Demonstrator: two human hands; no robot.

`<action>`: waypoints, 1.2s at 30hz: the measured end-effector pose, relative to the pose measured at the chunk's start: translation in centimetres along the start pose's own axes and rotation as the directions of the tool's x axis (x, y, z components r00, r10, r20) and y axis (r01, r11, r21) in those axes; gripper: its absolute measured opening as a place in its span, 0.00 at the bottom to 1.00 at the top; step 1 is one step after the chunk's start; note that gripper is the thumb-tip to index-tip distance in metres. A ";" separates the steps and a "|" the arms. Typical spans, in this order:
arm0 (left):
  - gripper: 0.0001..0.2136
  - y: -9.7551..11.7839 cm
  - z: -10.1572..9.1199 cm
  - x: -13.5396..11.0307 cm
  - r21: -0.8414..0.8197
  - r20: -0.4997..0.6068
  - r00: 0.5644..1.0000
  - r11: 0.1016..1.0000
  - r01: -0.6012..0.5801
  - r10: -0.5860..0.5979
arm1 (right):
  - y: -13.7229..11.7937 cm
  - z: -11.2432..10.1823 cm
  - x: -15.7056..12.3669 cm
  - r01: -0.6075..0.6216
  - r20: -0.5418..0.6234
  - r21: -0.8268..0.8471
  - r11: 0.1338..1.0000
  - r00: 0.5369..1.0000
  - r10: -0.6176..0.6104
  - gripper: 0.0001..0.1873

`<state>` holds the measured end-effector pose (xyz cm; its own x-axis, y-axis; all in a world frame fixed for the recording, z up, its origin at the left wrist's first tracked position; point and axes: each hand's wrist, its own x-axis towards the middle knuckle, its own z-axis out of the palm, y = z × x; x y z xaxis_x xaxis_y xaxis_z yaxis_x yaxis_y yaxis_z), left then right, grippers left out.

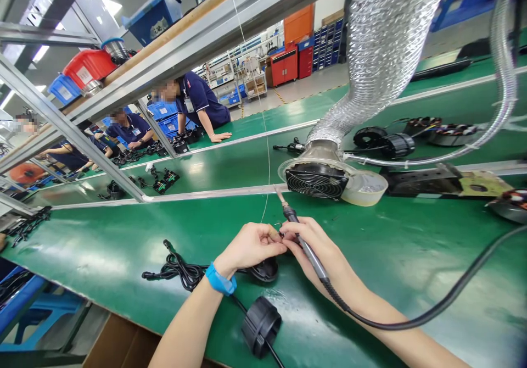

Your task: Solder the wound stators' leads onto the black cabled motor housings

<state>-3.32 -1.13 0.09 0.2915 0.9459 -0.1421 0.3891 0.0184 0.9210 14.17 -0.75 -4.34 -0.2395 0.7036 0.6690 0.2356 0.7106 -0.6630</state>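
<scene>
Beyond the right hand — fan, duct, dish of unclear contents.

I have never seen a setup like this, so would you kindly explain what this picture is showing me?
There is no robot here: these are a person's bare hands, seen from a camera worn on the head. The left hand, with a bright blue band on the wrist, meets the right hand at the fingertips, at a tiny dark piece too small to identify. The right hand also holds a grey-and-black, pen-shaped soldering iron, its tip pointing away from the person. On the glossy green work surface lie a coiled black cable and a black ribbed plastic ring. Beyond the hands, a crinkled silver duct comes down to a black fan with a wire grille.
</scene>
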 end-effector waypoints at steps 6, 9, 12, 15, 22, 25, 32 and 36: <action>0.16 0.0 -0.2 0.1 -0.072 0.034 0.999 0.997 -0.013 0.015 | -0.2 -0.1 0.0 -0.004 0.004 0.017 1.000 1.000 0.003 0.10; 0.17 0.3 -0.3 0.2 -0.103 0.052 0.999 0.995 -0.009 0.015 | -0.2 -0.3 -0.1 0.009 0.012 0.009 1.000 1.000 -0.009 0.12; 0.17 0.4 -0.3 0.3 -0.150 0.069 0.998 0.989 0.002 0.009 | 0.0 -0.5 -0.5 0.015 0.078 -0.006 1.000 0.997 -0.014 0.16; 0.17 0.4 -0.1 0.4 -0.177 0.036 0.999 0.984 0.006 0.001 | 0.2 -0.7 -0.9 0.030 0.169 -0.022 0.999 0.985 -0.026 0.21; 0.10 0.0 -0.3 0.9 -0.155 -0.118 0.990 0.986 0.054 -0.073 | 1.2 -0.4 -0.8 -0.002 0.050 -0.049 0.999 0.999 0.005 0.17; 0.10 -0.4 -0.7 1.5 -0.188 -0.223 0.970 0.980 0.058 -0.101 | 1.1 -0.9 0.0 -0.065 -0.112 -0.053 0.996 0.992 0.059 0.15; 0.11 -1.0 -1.0 2.6 -0.223 -0.194 0.974 0.972 0.076 -0.120 | 0.3 -2.6 0.4 -0.223 -0.163 0.015 0.975 0.961 0.222 0.16; 0.11 -1.1 -1.0 2.8 -0.233 -0.199 0.971 0.969 0.088 -0.136 | -0.1 -3.1 0.0 -0.155 -0.133 0.002 0.988 0.979 0.154 0.13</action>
<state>-3.85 1.83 -0.93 0.0562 0.9800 -0.1909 0.1991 0.1764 0.9640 17.04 -0.80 -3.24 -0.0735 0.7983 0.5978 0.2678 0.5932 -0.7592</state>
